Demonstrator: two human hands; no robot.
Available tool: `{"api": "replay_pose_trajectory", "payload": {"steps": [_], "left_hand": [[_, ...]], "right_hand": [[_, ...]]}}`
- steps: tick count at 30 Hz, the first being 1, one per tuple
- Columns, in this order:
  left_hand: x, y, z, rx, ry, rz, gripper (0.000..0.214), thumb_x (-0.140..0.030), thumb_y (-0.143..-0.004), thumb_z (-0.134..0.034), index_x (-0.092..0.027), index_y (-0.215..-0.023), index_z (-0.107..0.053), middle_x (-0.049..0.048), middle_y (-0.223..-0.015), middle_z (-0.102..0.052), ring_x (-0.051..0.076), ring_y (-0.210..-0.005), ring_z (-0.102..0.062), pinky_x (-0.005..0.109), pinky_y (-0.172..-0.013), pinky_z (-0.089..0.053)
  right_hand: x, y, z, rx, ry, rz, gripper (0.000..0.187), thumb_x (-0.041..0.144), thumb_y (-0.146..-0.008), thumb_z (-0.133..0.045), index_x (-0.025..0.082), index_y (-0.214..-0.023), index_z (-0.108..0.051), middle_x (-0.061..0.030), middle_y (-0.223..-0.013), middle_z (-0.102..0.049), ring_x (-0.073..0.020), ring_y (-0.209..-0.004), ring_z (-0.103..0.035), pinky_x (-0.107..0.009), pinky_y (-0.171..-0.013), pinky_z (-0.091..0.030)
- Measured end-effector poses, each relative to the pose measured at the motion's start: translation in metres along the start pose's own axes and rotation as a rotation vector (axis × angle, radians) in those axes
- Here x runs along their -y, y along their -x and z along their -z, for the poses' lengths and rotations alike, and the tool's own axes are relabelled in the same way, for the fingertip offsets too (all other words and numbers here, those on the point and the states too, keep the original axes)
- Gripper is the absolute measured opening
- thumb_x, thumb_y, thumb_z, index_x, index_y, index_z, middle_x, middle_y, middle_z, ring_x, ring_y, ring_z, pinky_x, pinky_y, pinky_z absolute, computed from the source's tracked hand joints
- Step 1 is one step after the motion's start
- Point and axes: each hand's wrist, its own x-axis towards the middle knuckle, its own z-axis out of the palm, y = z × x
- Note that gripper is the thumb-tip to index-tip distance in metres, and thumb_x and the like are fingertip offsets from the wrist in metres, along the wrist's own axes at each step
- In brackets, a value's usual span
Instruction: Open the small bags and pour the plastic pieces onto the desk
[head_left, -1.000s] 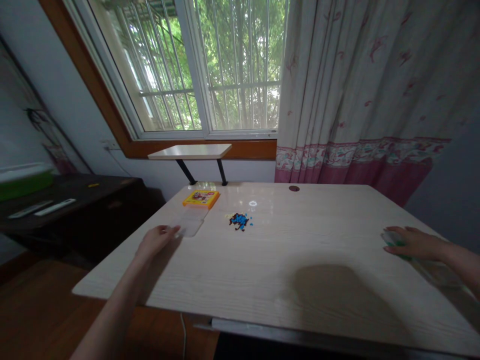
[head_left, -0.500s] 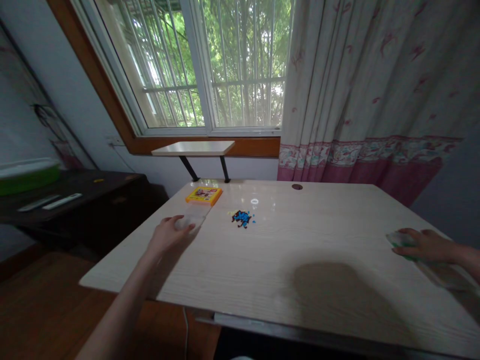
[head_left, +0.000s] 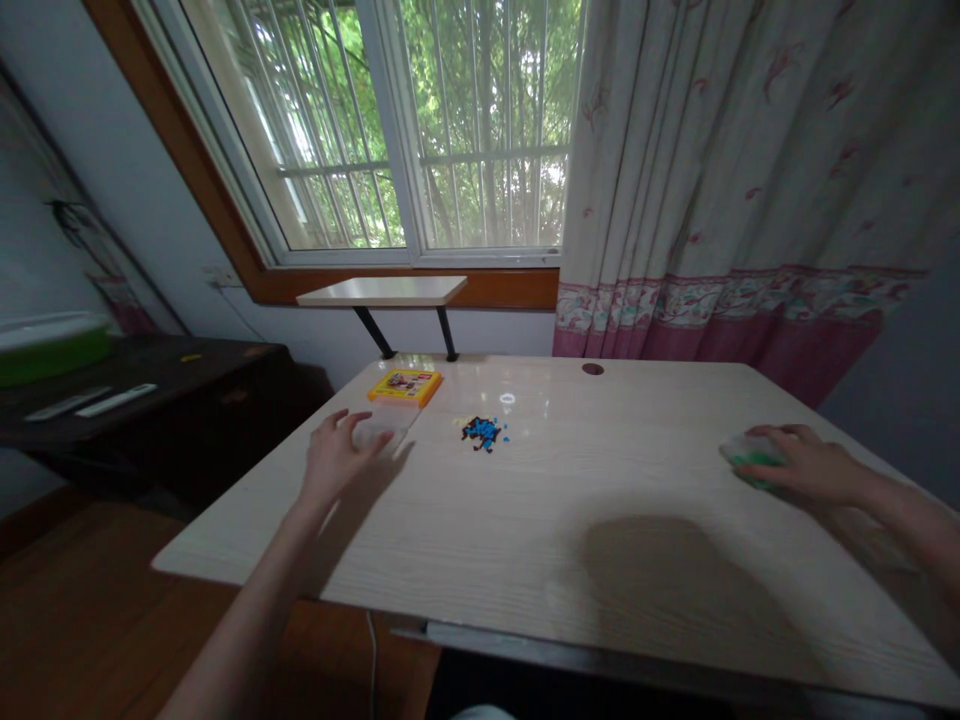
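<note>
My left hand (head_left: 335, 458) lies on the pale wooden table (head_left: 570, 540) with its fingers spread, the fingertips on a clear plastic lid or tray (head_left: 384, 429). Just beyond that sits a yellow box (head_left: 404, 386). A small heap of blue and black pieces (head_left: 481, 432) lies to the right of my left hand. At the table's right side my right hand (head_left: 796, 465) is curled over a green and white object (head_left: 747, 456) that I cannot make out clearly.
A small shelf (head_left: 382, 291) on black brackets hangs under the barred window behind the table. A floral curtain (head_left: 750, 170) covers the right. To the left stands a dark cabinet (head_left: 150, 390) with remotes and a green-rimmed container (head_left: 49, 345).
My left hand has moved forward onto the clear tray and spread its fingers. My right hand has slid the green object leftward, further onto the table.
</note>
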Motion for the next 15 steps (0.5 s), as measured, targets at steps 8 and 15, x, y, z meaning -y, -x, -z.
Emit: {"api": "replay_pose_trajectory", "payload": {"steps": [8,15], "left_hand": [[-0.118,0.000,-0.016,0.469,0.872,-0.193,0.036,-0.048,-0.074,-0.053,-0.016,-0.084,-0.065,0.0058,-0.083,-0.065,0.022,-0.083,-0.058,0.032,-0.075,-0.044],[-0.152,0.000,-0.044,0.748,1.533,0.009,0.043,-0.046,-0.073,-0.059,-0.019,-0.107,-0.058,0.0076,-0.102,-0.061,0.015,-0.082,-0.058,0.025,-0.068,-0.045]], "right_hand": [[0.207,-0.032,0.016,-0.111,-0.319,0.732,0.068,0.045,-0.062,-0.065,0.019,-0.122,-0.044,-0.0158,-0.133,-0.032,-0.0300,-0.125,-0.030,-0.045,-0.099,-0.030],[0.311,-0.046,-0.013,-0.358,-0.652,0.888,0.090,0.043,-0.061,-0.068,0.023,-0.134,-0.020,-0.0142,-0.136,-0.028,-0.0283,-0.127,-0.027,-0.050,-0.102,-0.026]]}}
